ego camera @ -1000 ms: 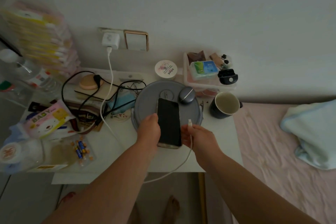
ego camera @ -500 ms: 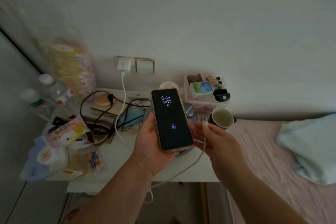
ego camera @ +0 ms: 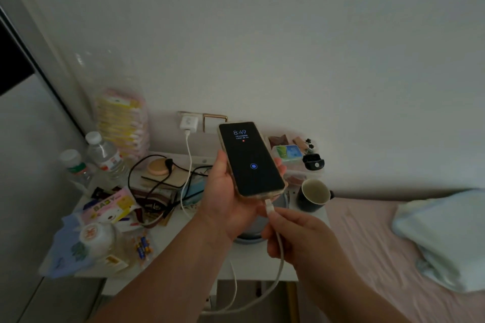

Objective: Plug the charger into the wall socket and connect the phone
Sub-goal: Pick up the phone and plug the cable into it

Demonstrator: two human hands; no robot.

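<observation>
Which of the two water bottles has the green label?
The front-left water bottle, nearer the camera at the table's left edge. It wears a green band under its white cap; the taller bottle behind it, closer to the wall, has a white-and-red label.

black phone (ego camera: 251, 162) with gold edge, white charger (ego camera: 188, 123), white cable (ego camera: 278, 252), dark mug (ego camera: 312, 195), pink bedsheet (ego camera: 367, 233)

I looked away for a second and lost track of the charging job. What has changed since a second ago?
The left hand lifted the phone off the grey round lid; its screen now glows, showing 8:49. The right hand brought the cable plug up to the phone's bottom edge; whether it is seated cannot be told. The charger stays in the wall socket, the mug stays put.
</observation>
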